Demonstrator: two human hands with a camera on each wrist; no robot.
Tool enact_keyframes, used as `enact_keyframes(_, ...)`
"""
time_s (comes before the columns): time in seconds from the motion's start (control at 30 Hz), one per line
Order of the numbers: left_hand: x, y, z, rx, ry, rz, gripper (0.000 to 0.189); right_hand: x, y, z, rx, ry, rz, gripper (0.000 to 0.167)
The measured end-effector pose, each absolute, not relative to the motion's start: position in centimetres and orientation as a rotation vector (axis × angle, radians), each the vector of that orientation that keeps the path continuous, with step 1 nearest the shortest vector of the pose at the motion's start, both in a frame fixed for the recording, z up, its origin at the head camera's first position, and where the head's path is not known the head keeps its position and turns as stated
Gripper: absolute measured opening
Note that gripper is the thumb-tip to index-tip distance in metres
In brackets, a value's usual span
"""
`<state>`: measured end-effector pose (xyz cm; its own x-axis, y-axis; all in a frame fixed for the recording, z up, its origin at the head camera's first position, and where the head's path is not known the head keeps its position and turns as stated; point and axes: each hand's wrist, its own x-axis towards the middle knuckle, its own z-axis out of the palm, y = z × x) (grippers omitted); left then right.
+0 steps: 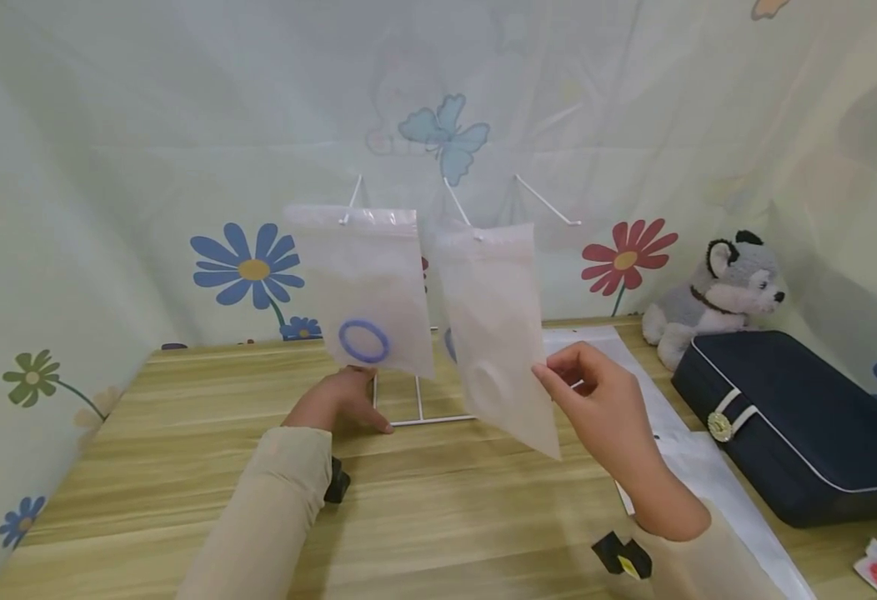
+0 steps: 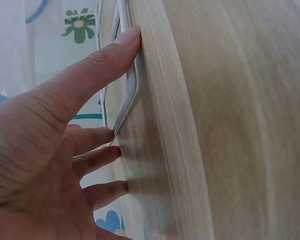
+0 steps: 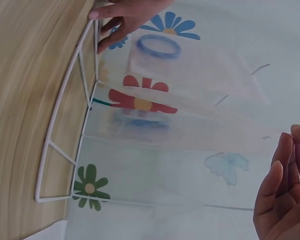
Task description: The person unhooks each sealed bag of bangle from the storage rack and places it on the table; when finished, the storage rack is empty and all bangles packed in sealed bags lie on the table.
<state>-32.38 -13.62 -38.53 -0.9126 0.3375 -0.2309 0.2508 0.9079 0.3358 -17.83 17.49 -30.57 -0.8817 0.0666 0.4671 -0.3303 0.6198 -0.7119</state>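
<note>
Two translucent plastic bags hang from a white wire rack (image 1: 438,421). Inside the left bag (image 1: 363,275) a blue ring (image 1: 364,341) shows through the film. Beside it, the right bag (image 1: 494,317) is turned at an angle, with a pale round shape faintly visible inside. My left hand (image 1: 337,398) is spread at the rack's base; in the left wrist view its thumb (image 2: 125,42) presses on the wire and its other fingertips reach the tabletop. With thumb and forefinger, my right hand (image 1: 596,400) pinches the right bag's side edge. In the right wrist view, the fingertips (image 3: 275,175) come together.
A third hook (image 1: 547,200) on the right carries nothing. To the right, a dark case (image 1: 799,417) lies before a grey plush dog (image 1: 716,292). White sheets (image 1: 697,467) lie beneath my right arm. Behind the wooden table (image 1: 146,500) hangs a flower-printed curtain (image 1: 183,125).
</note>
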Motion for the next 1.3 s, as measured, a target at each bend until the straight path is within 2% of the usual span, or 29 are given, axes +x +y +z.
enact_keyframes(0.47,-32.2,-13.6,-38.4,0.441,2.766,0.440,0.112,-15.9,17.2,-28.8,0.269,-2.323,1.381,0.013)
enact_keyframes(0.8,-32.2,-13.6,-38.3,0.429,2.757,0.433,0.109,-15.3,17.5,-28.5,0.287,-2.322,1.327,0.011)
enact_keyframes(1.3,-32.2,-13.6,-38.1,0.430,2.757,0.407,0.108,-13.5,18.7,-29.0,0.274,-2.648,1.221,0.013)
